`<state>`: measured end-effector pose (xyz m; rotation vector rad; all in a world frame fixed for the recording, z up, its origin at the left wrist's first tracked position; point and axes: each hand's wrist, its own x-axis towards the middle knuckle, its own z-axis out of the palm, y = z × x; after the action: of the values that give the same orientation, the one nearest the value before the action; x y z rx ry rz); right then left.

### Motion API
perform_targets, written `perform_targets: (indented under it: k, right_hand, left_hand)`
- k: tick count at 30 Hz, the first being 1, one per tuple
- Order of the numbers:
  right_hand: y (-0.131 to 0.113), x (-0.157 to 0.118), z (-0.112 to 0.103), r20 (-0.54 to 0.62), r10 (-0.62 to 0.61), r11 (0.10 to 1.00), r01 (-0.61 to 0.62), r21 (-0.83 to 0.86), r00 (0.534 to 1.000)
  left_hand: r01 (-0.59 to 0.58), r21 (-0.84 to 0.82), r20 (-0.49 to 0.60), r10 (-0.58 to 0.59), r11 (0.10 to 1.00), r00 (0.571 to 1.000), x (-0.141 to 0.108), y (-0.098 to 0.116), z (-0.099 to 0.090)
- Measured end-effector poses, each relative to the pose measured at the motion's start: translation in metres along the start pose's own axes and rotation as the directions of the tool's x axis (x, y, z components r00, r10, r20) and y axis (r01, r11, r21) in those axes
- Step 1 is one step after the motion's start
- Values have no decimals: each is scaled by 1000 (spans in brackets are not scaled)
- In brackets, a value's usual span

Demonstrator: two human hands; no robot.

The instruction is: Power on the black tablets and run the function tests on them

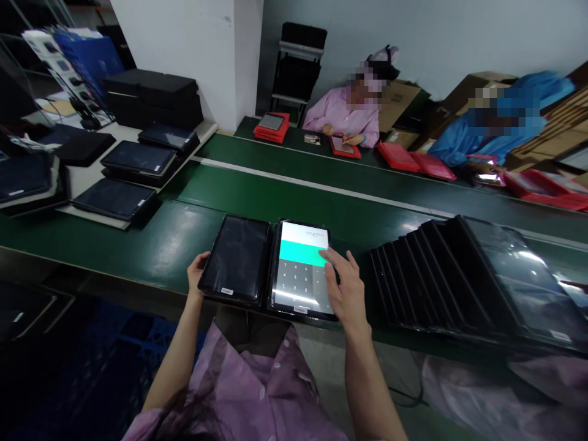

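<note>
Though contact unclear, right hand (pixel 348 290) palm-down

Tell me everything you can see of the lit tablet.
The lit tablet is a flat, dark-rimmed slab with a glossy face, lying face up near the edge of the green bench. Its screen shows a calculator: white readout, bright green band, grey number keys. A small pale label sits at its near edge. The dark-screened tablet lies close on its left. The right hand reaches over its right side; whether the fingertips press the glass, I can't tell.
</note>
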<state>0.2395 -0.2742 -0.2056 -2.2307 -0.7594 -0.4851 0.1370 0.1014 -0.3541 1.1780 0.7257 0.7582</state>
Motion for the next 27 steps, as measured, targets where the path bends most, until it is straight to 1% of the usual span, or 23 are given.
perform_targets:
  k: [3,6,11,17,22,25,27]
  right_hand:
    - [1,-4,-1,-112,56,998,-53,25,992]
    - [3,-8,0,-136,76,996,-71,48,988]
    - [6,-7,2,-120,62,997,-55,59,991]
    - [9,7,-1,-104,32,998,-26,54,994]
    - [11,26,2,-61,-46,996,50,72,997]
    - [13,35,5,-2,-43,998,43,47,999]
    - [14,37,7,30,-19,999,18,35,999]
  left_hand:
    - [-3,11,6,3,1000,1000,-1,2,0]
    - [-13,37,24,12,999,1000,-3,5,0]
    - [-30,33,36,29,999,999,-4,7,0]
    - [-54,50,67,51,997,996,-5,7,-1]
    - [-60,51,66,56,997,996,-6,9,0]
    - [-46,62,70,41,997,997,-6,11,1]
    - [-38,65,59,34,997,998,-7,12,2]
